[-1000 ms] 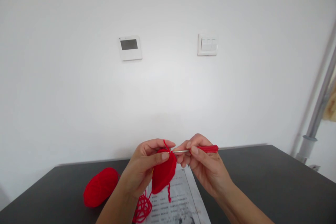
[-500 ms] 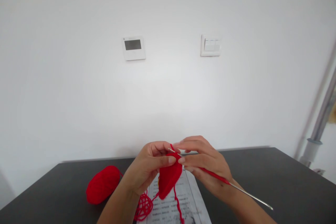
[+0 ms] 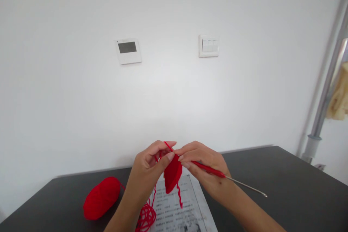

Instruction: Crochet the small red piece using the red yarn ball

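Between thumb and fingers, my left hand [image 3: 152,165] pinches the top edge of a small red crochet piece [image 3: 172,177]. Red yarn runs over its raised index finger. My right hand [image 3: 205,163] grips a crochet hook [image 3: 209,169] with a red handle and metal ends; its working tip is at the upper edge of the piece, mostly hidden by fingers. The hook's other end points down and right past my wrist. A short crinkled yarn tail hangs below the piece. Loose red yarn [image 3: 146,215] lies tangled beside my left forearm.
A red yarn ball [image 3: 101,198] rests at the left of the dark table [image 3: 272,181]. A printed sheet [image 3: 176,210] lies under my hands. The white wall behind carries a panel with a screen [image 3: 128,51] and a light switch [image 3: 208,46]. A pipe [image 3: 323,105] stands at right.
The view has shifted slightly right. My left index finger has lifted, stretching yarn up from the piece. The hook's tip, visible before, is now mostly behind my fingers.
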Demonstrator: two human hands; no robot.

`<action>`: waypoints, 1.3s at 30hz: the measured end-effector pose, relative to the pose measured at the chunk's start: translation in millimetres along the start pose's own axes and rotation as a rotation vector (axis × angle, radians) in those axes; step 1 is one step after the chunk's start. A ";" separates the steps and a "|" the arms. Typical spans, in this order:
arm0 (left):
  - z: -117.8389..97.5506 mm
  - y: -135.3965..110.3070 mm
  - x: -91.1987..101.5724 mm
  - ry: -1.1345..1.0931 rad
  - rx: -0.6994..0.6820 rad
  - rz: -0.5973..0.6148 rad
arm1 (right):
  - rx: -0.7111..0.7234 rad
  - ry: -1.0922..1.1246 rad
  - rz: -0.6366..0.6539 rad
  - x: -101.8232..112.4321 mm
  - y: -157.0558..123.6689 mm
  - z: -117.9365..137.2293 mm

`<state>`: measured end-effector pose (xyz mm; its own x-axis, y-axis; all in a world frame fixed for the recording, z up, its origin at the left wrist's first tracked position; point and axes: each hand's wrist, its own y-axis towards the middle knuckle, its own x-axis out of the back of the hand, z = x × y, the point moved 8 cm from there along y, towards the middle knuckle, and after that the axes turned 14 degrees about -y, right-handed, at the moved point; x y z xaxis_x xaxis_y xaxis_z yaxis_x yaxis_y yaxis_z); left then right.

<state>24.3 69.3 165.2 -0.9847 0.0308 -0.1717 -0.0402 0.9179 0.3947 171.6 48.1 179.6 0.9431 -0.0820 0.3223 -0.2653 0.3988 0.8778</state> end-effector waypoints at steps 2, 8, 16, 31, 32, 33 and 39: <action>-2.6 -0.7 0.1 0.052 -0.040 -0.022 | -0.004 -0.027 -0.029 0.4 -1.3 0.1; -8.6 -2.4 2.6 0.113 -0.106 -0.103 | 0.066 -0.131 -0.076 -0.7 -2.8 7.5; -14.5 -8.7 2.5 0.093 -0.173 -0.206 | 0.153 -0.288 -0.098 -5.5 -6.0 13.2; 16.1 -2.1 -7.8 -0.540 0.120 -0.081 | 0.311 -0.342 -0.143 -5.9 -9.9 22.9; 15.8 -2.0 -9.2 -0.558 0.131 -0.079 | 0.309 -0.340 -0.146 -5.6 -9.8 22.8; 15.7 -1.9 -10.2 -0.573 0.142 -0.077 | 0.305 -0.339 -0.147 -5.5 -9.8 22.4; 20.4 -1.8 -12.2 -0.635 0.237 -0.037 | 0.334 -0.350 -0.155 -5.5 -9.7 25.4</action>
<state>39.9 75.4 148.1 -0.6901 0.1577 -0.7063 0.0378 0.9825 0.1824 163.9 21.5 178.2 0.8677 -0.4415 0.2284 -0.2309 0.0489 0.9717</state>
